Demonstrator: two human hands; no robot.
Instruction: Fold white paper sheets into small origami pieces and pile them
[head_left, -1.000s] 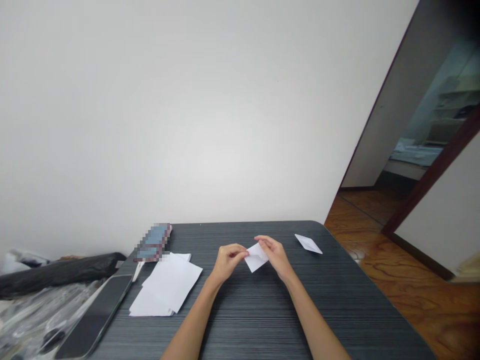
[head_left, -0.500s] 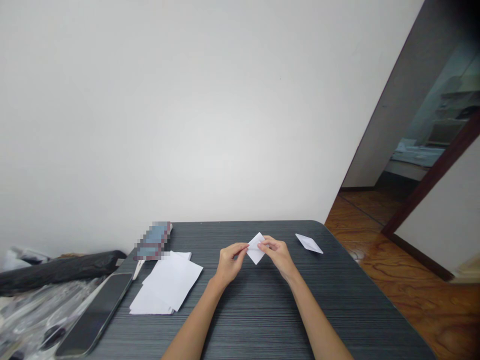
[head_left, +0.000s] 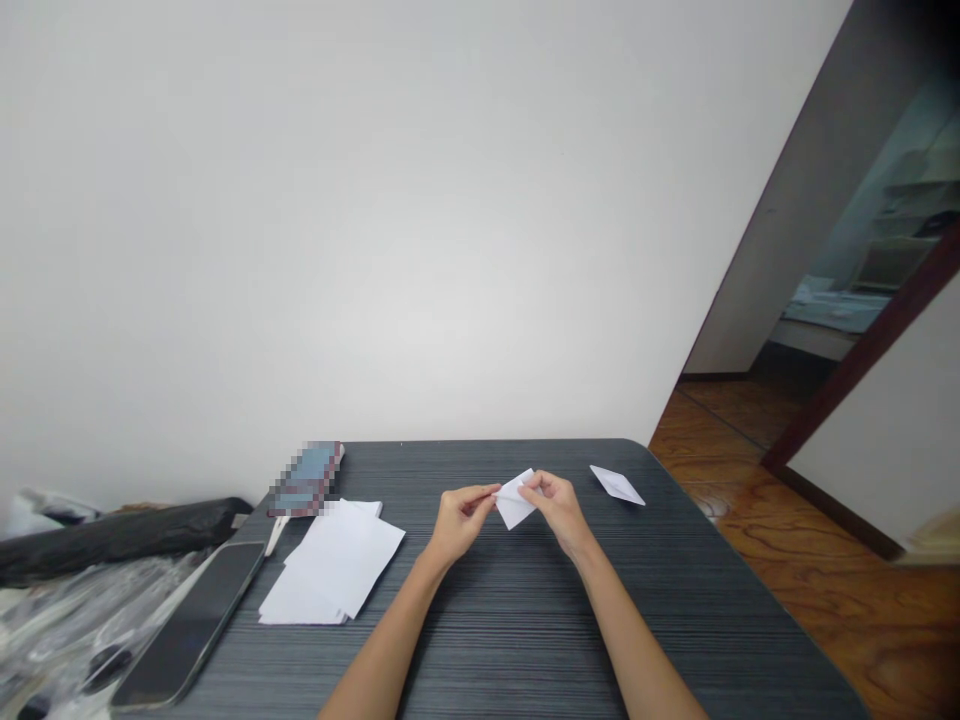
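Note:
A small folded piece of white paper is held just above the dark striped table, near its far middle. My left hand pinches its left corner with thumb and forefinger. My right hand grips its right side, fingers curled over the top edge. Both forearms reach in from the bottom of the view.
A stack of white sheets lies left of my hands. A finished folded paper shape rests at the far right. A phone lies at the left edge, beside a blurred booklet, a black bag and clear plastic.
The folded paper has been turned between my fingers and lifted slightly towards the far side; both hands stay pinched on it, almost in place.

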